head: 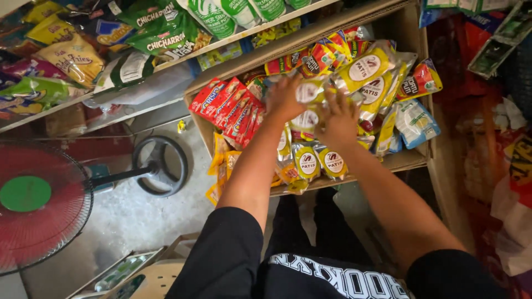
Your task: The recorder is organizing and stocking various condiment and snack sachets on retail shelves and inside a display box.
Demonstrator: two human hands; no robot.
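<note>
A cardboard box (409, 159) holds rows of sachets: red ones (224, 105) at the left, yellow sauce pouches (366, 69) in the middle and back. My left hand (284, 97) and my right hand (339, 119) are both in the middle of the box, fingers closed on a yellow sauce pouch (309, 91) between them. More yellow pouches (320, 161) stand along the box's near edge below my hands.
A shelf (166, 61) of snack bags runs along the upper left. A red standing fan (33, 205) with a round base (160, 166) is on the floor at left. Hanging packets and bags crowd the right side (510, 166). A crate (122, 271) lies below.
</note>
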